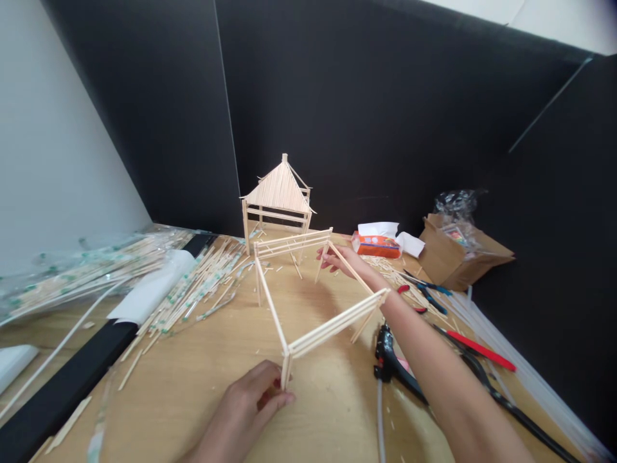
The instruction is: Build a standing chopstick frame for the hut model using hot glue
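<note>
Nearest to the camera, the fingers of the left hand (238, 405) are closed around one corner post of a wooden stick frame (337, 325), and the right hand (343, 262) touches the far side of this frame with spread fingers, but I cannot tell if they grasp it. The frame seems held above the wooden table (328, 418). It looks light and stiff but fragile at the joints, so the corner posts seem the safest hold. Right of the frame lie a black hot glue gun (388, 360) and red-handled pliers (482, 350), left of it lie loose sticks (193, 302), and beyond it stand a stick model hut (278, 193), a tissue box (376, 245) and a cardboard box (457, 257).
</note>
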Motion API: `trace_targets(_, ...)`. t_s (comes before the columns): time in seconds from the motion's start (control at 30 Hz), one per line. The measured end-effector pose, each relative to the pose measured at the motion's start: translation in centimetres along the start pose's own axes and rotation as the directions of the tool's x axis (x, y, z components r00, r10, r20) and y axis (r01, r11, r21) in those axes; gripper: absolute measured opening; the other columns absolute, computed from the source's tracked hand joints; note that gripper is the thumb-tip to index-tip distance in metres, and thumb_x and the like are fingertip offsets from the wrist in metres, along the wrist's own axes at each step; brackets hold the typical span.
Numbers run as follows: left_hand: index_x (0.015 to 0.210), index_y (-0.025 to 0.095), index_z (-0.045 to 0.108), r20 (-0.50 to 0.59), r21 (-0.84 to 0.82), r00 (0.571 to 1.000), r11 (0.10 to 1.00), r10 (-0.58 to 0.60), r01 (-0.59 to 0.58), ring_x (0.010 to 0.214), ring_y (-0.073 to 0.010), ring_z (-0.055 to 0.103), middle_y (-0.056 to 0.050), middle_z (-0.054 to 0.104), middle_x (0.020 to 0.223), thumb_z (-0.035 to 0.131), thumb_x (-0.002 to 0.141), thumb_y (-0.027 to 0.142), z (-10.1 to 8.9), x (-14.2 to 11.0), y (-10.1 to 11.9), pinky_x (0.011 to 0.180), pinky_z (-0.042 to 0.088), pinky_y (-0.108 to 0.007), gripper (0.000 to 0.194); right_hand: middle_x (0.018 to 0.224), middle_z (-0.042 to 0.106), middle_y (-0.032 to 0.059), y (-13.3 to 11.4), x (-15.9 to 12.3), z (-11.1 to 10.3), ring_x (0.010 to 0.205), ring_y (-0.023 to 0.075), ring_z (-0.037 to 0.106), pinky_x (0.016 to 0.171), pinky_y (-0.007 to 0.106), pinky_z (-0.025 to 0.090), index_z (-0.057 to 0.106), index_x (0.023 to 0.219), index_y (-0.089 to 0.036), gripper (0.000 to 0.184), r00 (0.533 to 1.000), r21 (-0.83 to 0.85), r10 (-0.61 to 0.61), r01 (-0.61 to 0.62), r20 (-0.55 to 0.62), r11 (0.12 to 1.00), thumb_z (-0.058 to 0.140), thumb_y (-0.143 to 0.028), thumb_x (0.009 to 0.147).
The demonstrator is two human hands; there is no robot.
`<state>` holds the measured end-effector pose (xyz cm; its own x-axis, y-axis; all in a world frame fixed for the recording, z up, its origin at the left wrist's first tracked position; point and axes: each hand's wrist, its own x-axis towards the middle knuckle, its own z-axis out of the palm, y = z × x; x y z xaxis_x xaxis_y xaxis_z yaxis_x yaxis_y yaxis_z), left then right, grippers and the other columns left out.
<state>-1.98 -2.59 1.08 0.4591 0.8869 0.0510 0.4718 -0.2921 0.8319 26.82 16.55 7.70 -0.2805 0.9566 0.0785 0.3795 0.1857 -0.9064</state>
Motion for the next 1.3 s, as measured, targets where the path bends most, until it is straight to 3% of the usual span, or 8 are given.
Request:
trace_targets(0.17, 0.104, 0.026, 0.066, 0.087, -0.079, 0.995, 0.995, -0.046, 0.053, 0.085, -0.018, 0.066, -0.003, 0.068, 0.1, 0.07, 0.077, 0.034, -1.3, 0.3, -0.7, 0.076, 0.053, -0.025, 0.029, 0.109, 0.068, 0.01, -0.3, -1.0, -0.3, 0.079, 0.0153, 0.068, 0.054, 0.019, 0.053, 0.065, 0.108, -0.017, 0.028, 0.998, -0.015, 0.047, -0.048, -0.029, 0.999, 0.064, -0.031, 0.084)
trace_targets(0.27, 0.104, 0.025, 0.066, 0.048, -0.124, 0.998, 0.991, -0.05, 0.055, 0.087, -0.0204, 0.066, -0.004, 0.07, 0.097, 0.071, 0.072, 0.032, -3.3, 1.2, -1.5, 0.077, 0.054, -0.03, 0.033, 0.109, 0.067, 0.0109, 0.0, -2.8, -1.0, 0.075, 0.015, 0.068, 0.048, 0.017, 0.05, 0.064, 0.108, -0.017, 0.028, 0.99, -0.019, 0.107, -0.109, -0.093, 0.994, 0.062, -0.027, 0.082)
trace_targets(0.43, 0.096, 0.019, 0.064, -0.148, -0.236, 0.98, 0.967, -0.13, 0.093, 0.088, -0.0237, 0.068, -0.008, 0.071, 0.092, 0.065, 0.073, 0.044, -7.5, 5.0, -3.4, 0.083, 0.056, -0.04, 0.034, 0.098, 0.07, 0.0089, 0.4, -9.8, -1.7, 0.067, 0.0163, 0.066, 0.043, 0.02, 0.048, 0.066, 0.103, -0.017, 0.031, 0.961, -0.048, 0.167, -0.182, -0.22, 0.982, 0.058, -0.025, 0.074)
trace_targets(0.5, 0.099, 0.019, 0.06, -0.232, -0.226, 0.965, 0.972, -0.121, 0.067, 0.089, -0.0248, 0.068, -0.008, 0.07, 0.094, 0.066, 0.072, 0.048, -8.5, 7.0, -4.1, 0.085, 0.055, -0.045, 0.04, 0.083, 0.07, 0.0064, 0.1, -13.2, -1.3, 0.061, 0.0161, 0.065, 0.041, 0.021, 0.045, 0.065, 0.099, -0.016, 0.031, 0.944, -0.072, 0.192, -0.219, -0.269, 0.973, 0.053, -0.023, 0.072)
trace_targets(0.57, 0.104, 0.019, 0.056, -0.289, -0.192, 0.952, 0.98, -0.104, 0.049, 0.094, -0.0262, 0.067, -0.01, 0.068, 0.105, 0.066, 0.071, 0.051, -8.8, 8.9, -4.8, 0.089, 0.054, -0.048, 0.048, 0.069, 0.067, 0.0034, -0.3, -16.0, -0.4, 0.057, 0.0162, 0.064, 0.042, 0.022, 0.046, 0.064, 0.098, -0.016, 0.031, 0.931, -0.086, 0.22, -0.255, -0.29, 0.963, 0.049, -0.022, 0.072)
trace_targets(0.67, 0.113, 0.017, 0.05, -0.312, -0.094, 0.949, 0.995, -0.051, 0.023, 0.104, -0.0282, 0.064, -0.014, 0.061, 0.121, 0.064, 0.073, 0.053, -8.2, 11.1, -5.7, 0.092, 0.052, -0.049, 0.056, 0.068, 0.067, 0.0017, -1.1, -18.7, 1.4, 0.056, 0.0155, 0.064, 0.046, 0.023, 0.048, 0.061, 0.107, -0.017, 0.038, 0.92, -0.116, 0.232, -0.28, -0.317, 0.953, 0.046, -0.019, 0.072)
trace_targets(0.97, 0.116, 0.016, 0.05, -0.247, 0.023, 0.969, 1.0, 0.017, -0.012, 0.103, -0.0262, 0.066, -0.014, 0.064, 0.119, 0.054, 0.083, 0.047, -6.0, 12.3, -6.1, 0.094, 0.05, -0.044, 0.045, 0.085, 0.07, 0.0058, -1.8, -18.3, 5.2, 0.065, 0.0185, 0.067, 0.061, 0.027, 0.049, 0.064, 0.094, -0.02, 0.024, 0.872, -0.303, 0.122, -0.292, -0.474, 0.907, 0.059, -0.041, 0.084)
trace_targets(1.3, 0.108, 0.019, 0.056, -0.293, 0.088, 0.953, 0.995, 0.07, -0.046, 0.091, -0.0264, 0.068, -0.012, 0.07, 0.101, 0.045, 0.089, 0.049, -6.7, 11.4, -5.2, 0.081, 0.053, -0.039, 0.037, 0.077, 0.072, 0.0068, -1.0, -17.9, 5.7, 0.049, 0.0178, 0.064, 0.046, 0.027, 0.048, 0.061, 0.086, -0.022, 0.03, 0.86, -0.331, 0.1, -0.297, -0.501, 0.896, 0.045, -0.047, 0.092)
